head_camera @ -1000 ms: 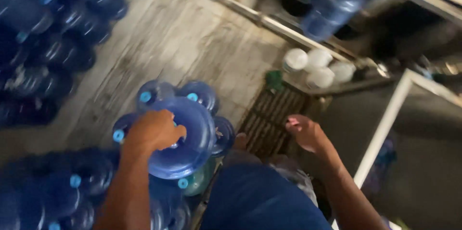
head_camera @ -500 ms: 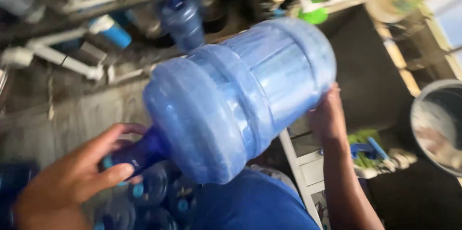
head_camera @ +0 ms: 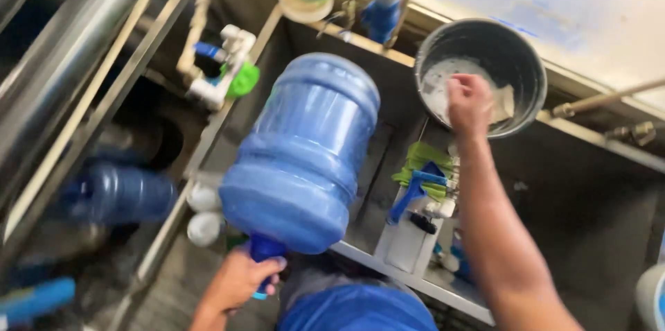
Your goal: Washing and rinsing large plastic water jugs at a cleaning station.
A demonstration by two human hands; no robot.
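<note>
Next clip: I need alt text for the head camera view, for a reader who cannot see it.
Seen from above, the left hand grips a large blue water jug by its neck, held over a metal sink. The right hand reaches into a grey bucket of white liquid at the sink's edge.

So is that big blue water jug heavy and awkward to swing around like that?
Probably light: the blue jug looks empty, and the left hand alone holds it up by the neck. Its walls look stiff and ribbed. Round-bodied, it would likely roll if laid down.
</note>
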